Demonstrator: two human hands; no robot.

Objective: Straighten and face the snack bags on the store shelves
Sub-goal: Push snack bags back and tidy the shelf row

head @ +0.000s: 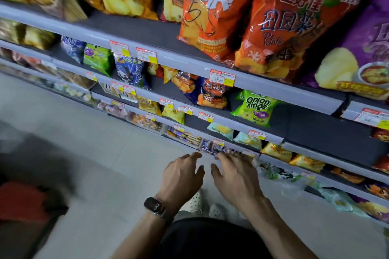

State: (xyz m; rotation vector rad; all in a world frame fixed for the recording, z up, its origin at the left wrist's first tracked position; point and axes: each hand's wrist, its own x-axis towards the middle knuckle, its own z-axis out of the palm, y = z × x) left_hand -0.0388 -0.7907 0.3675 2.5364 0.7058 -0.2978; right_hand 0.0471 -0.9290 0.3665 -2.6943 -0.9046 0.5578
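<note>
Both my hands reach down side by side toward the lowest shelf. My left hand [182,176], with a black watch on its wrist, has straight spread fingers whose tips are near small blue-and-white snack packs [212,147] at the shelf's front edge. My right hand [236,171] lies with relaxed fingers over the same packs; whether the fingertips touch them is blurred. Neither hand holds anything. Higher up stand a green onion rings bag [255,109], a tilted orange chip bag [207,9] and a large orange-red potato chip bag [294,21].
Grey shelves [189,63] run diagonally from upper left to lower right, with price tags on their rails. Clear plastic-wrapped goods [275,174] lie right of my hands. A pale tiled floor [94,143] spreads to the left. A blurred dark and red shape [25,195] sits at lower left.
</note>
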